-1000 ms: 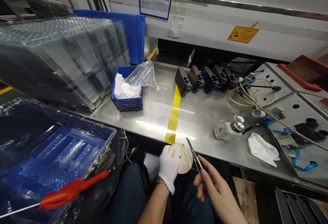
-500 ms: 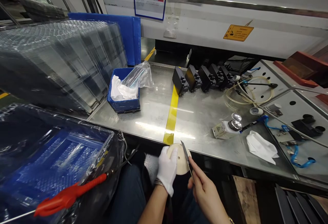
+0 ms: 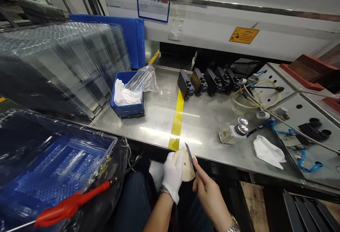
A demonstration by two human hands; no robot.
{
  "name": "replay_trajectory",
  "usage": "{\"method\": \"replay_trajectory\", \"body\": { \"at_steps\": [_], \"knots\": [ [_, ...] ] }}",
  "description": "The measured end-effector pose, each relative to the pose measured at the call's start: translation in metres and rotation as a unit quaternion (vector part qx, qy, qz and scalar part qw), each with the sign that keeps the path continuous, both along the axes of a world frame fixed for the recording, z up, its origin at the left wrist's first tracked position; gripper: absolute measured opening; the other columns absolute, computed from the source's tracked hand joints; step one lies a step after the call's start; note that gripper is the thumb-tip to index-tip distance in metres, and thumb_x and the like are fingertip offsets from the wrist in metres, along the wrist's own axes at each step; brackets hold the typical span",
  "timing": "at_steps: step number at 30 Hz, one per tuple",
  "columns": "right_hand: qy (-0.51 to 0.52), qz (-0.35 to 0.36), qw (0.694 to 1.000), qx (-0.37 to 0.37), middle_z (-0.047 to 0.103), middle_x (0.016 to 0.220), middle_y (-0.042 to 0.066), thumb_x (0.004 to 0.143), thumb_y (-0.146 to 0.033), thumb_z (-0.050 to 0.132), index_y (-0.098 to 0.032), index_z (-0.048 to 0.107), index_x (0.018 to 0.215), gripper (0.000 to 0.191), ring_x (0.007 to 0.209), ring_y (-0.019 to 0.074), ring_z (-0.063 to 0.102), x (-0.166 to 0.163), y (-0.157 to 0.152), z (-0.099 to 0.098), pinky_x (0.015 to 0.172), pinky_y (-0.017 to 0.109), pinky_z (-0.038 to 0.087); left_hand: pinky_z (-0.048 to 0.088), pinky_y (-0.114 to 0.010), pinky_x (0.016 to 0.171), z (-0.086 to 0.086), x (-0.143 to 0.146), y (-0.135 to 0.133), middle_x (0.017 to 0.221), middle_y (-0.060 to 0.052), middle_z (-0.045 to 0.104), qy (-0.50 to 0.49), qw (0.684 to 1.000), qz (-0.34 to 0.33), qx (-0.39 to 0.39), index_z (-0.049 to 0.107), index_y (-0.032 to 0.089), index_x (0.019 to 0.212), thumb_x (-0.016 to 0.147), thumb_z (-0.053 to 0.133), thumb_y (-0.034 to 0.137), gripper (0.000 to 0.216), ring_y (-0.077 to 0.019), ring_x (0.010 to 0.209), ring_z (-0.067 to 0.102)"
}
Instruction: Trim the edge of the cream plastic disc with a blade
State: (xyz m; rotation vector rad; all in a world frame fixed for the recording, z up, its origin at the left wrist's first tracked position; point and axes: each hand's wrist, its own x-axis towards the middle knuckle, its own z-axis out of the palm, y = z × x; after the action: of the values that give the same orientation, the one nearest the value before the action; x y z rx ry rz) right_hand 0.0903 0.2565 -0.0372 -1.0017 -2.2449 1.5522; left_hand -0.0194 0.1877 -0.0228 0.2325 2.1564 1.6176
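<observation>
- Head view, lower centre of the frame: the left hand [image 3: 173, 178], in a white fabric glove, is closed around the left edge of a pale cream round disc [image 3: 186, 166] with a small hole near its middle; the disc is held in the air just below the near edge of the steel surface [image 3: 207, 119], above the person's lap
- The bare right hand [image 3: 208, 193] pinches a pair of slim dark metal tweezers [image 3: 190, 157] between thumb and fingers; their pointed tips rise across the right part of the disc's face, touching it or just above it; I cannot tell which
- The disc looks thin, stiff and light, probably a smooth plastic or ceramic part; its face may mark or scratch, so the rim is the sensible place to hold, as the gloved fingers do
- The glove should add grip on a smooth edge; a bare pinch on the face would likely smear it
- The tweezers look rigid and sharp; a light grip near mid-length seems right, since a hard press at the tips could slip on the disc
- On the surface beyond: a yellow tape stripe [image 3: 177, 119] at centre, a blue plastic bin of white cloths [image 3: 127, 99] at left, a row of black block-shaped parts [image 3: 207, 81] at upper centre, a crumpled white wipe [image 3: 268, 151] at right
- Lower left: a red-handled tool [image 3: 69, 205] lies on a plastic-wrapped blue tray [image 3: 53, 164]
</observation>
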Motion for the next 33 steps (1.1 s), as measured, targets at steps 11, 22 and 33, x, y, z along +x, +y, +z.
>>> {"method": "replay_trajectory", "body": {
  "at_steps": [11, 22, 33],
  "knots": [
    [0.005, -0.009, 0.999, -0.053, 0.05, 0.055, -0.002, 0.083, -0.065, 0.042, -0.01, 0.052, 0.142, 0.081, 0.049, 0.0153, 0.044, -0.004, 0.001, 0.002, 0.055, 0.029, 0.043, 0.05, -0.029, 0.076, 0.001, -0.001, 0.0, 0.084, -0.008, 0.069, -0.002, 1.0, 0.001, -0.007, 0.055, 0.019, 0.084, 0.087, 0.045, 0.027, 0.013, -0.0187, 0.078, 0.064],
    [0.019, -0.03, 0.995, -0.098, 0.05, 0.055, -0.002, 0.079, -0.066, 0.043, -0.006, 0.05, 0.143, 0.087, 0.049, 0.0145, 0.04, -0.011, -0.006, -0.001, 0.052, 0.029, 0.039, 0.048, -0.026, 0.075, 0.003, 0.0, 0.001, 0.084, -0.006, 0.069, 0.009, 0.999, 0.015, -0.029, 0.059, 0.016, 0.085, 0.092, 0.05, 0.019, 0.011, -0.0159, 0.078, 0.064],
    [0.035, -0.043, 0.989, -0.134, 0.046, 0.053, -0.005, 0.076, -0.061, 0.045, -0.007, 0.047, 0.145, 0.088, 0.047, 0.0123, 0.033, -0.016, -0.013, -0.004, 0.046, 0.026, 0.03, 0.046, -0.023, 0.075, 0.015, 0.004, 0.001, 0.085, -0.005, 0.071, 0.017, 0.996, 0.021, -0.081, 0.061, 0.016, 0.086, 0.096, 0.049, 0.017, 0.015, -0.0132, 0.079, 0.065]
  ]
}}
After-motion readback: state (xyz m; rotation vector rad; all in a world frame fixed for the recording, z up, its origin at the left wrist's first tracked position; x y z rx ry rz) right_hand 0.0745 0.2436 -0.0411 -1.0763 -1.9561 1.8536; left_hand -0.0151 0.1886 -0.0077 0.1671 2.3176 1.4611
